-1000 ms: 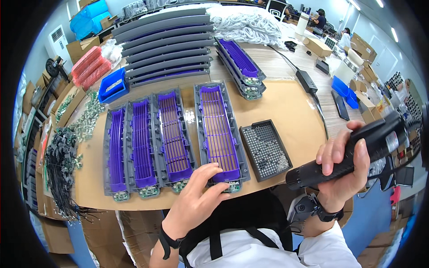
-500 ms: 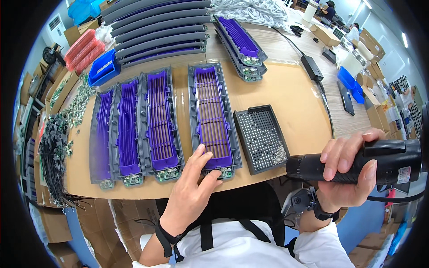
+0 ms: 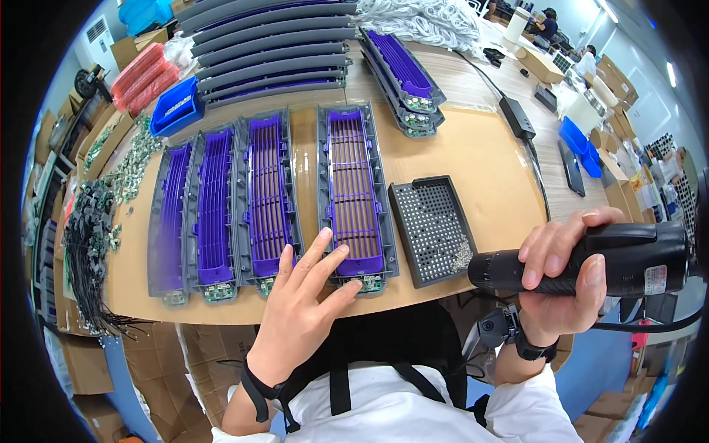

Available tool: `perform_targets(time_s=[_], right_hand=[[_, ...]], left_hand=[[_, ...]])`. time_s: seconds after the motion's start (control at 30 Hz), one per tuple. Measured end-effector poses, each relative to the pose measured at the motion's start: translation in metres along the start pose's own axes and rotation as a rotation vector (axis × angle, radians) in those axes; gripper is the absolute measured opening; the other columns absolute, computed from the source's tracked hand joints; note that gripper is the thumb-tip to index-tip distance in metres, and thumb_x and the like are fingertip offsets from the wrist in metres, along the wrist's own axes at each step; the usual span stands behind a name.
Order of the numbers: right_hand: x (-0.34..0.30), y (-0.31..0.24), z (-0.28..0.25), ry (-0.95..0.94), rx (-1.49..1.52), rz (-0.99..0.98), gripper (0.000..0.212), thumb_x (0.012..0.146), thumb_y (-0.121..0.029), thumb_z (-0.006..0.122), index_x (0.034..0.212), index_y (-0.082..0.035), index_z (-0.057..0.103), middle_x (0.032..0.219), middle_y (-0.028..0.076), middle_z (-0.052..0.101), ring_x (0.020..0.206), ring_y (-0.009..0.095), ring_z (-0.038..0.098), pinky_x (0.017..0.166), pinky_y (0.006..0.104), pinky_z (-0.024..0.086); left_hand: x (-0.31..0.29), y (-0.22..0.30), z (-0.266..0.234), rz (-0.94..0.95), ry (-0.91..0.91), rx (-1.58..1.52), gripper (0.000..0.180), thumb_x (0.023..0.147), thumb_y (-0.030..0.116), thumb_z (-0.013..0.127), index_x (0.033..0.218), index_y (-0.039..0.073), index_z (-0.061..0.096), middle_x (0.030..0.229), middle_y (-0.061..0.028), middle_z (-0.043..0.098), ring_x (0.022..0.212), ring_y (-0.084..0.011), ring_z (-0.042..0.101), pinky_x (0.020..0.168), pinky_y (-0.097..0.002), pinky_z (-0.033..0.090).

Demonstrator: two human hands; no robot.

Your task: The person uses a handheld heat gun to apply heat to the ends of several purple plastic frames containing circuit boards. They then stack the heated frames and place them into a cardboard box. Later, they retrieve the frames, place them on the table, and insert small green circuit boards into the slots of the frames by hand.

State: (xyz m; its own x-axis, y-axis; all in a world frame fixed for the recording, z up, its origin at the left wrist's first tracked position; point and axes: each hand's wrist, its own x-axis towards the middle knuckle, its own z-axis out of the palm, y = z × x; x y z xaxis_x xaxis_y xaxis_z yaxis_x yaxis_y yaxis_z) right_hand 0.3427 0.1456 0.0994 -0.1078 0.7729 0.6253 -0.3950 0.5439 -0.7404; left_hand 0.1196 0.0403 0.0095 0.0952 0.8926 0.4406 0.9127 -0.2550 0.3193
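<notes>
Head view: left hand (image 3: 306,306) has slid up onto the purple-grilled panel (image 3: 353,196).

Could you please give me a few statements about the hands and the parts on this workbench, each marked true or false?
1. The right hand grips a black electric screwdriver. True.
2. The left hand holds a screw pinched in the air. False: its fingers rest on the near end of the rightmost grey and purple panel.
3. The black screw tray lies right of that panel. True.
4. The blue bin sits by the right hand. False: it is at the far left.
</notes>
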Motion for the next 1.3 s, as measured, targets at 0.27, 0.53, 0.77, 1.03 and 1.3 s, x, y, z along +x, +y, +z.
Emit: perform_targets(time_s=[0.27, 0.53, 0.77, 1.03, 1.3], right_hand=[[0.002, 0.008, 0.005, 0.013, 0.047, 0.019, 0.049, 0.082, -0.021, 0.067, 0.115, 0.002, 0.040, 0.065, 0.008, 0.053, 0.049, 0.018, 0.053, 0.054, 0.0322, 0.048], [0.007, 0.023, 0.005, 0.042, 0.091, 0.087, 0.037, 0.082, -0.008, 0.066, 0.109, 0.006, 0.045, 0.067, 0.010, 0.055, 0.052, 0.016, 0.055, 0.052, 0.0269, 0.048], [0.007, 0.029, 0.010, -0.006, -0.095, 0.140, 0.036, 0.089, -0.020, 0.059, 0.113, 0.002, 0.043, 0.064, 0.007, 0.050, 0.047, 0.016, 0.051, 0.050, 0.0304, 0.045], [0.003, 0.037, 0.009, 0.010, 0.055, 0.154, 0.031, 0.081, -0.001, 0.069, 0.107, 0.004, 0.052, 0.072, 0.009, 0.061, 0.056, 0.013, 0.059, 0.051, 0.0246, 0.049], [0.002, 0.039, 0.011, 0.028, 0.042, 0.171, 0.032, 0.080, 0.000, 0.070, 0.106, 0.004, 0.053, 0.071, 0.009, 0.061, 0.056, 0.013, 0.059, 0.051, 0.0242, 0.049]], left_hand=[[-0.002, -0.001, 0.012, 0.001, 0.033, -0.051, 0.023, 0.069, 0.010, 0.080, 0.088, 0.020, 0.073, 0.127, -0.0079, 0.059, 0.131, -0.0313, 0.046, 0.110, -0.0573, 0.026], [-0.003, -0.003, 0.017, 0.008, 0.056, -0.063, 0.023, 0.070, 0.009, 0.075, 0.089, 0.022, 0.072, 0.128, -0.0071, 0.058, 0.131, -0.0299, 0.047, 0.110, -0.0590, 0.023], [-0.006, -0.005, 0.021, -0.010, 0.026, -0.074, 0.021, 0.075, 0.009, 0.075, 0.090, 0.024, 0.074, 0.129, -0.0086, 0.058, 0.133, -0.0326, 0.044, 0.112, -0.0586, 0.020], [-0.007, -0.004, 0.020, -0.016, 0.033, -0.082, 0.020, 0.077, 0.008, 0.074, 0.090, 0.024, 0.073, 0.129, -0.0082, 0.058, 0.133, -0.0321, 0.044, 0.113, -0.0574, 0.020], [-0.007, -0.004, 0.021, -0.003, 0.050, -0.085, 0.028, 0.072, 0.005, 0.073, 0.093, 0.022, 0.073, 0.131, -0.0064, 0.056, 0.133, -0.0293, 0.045, 0.115, -0.0558, 0.018]])
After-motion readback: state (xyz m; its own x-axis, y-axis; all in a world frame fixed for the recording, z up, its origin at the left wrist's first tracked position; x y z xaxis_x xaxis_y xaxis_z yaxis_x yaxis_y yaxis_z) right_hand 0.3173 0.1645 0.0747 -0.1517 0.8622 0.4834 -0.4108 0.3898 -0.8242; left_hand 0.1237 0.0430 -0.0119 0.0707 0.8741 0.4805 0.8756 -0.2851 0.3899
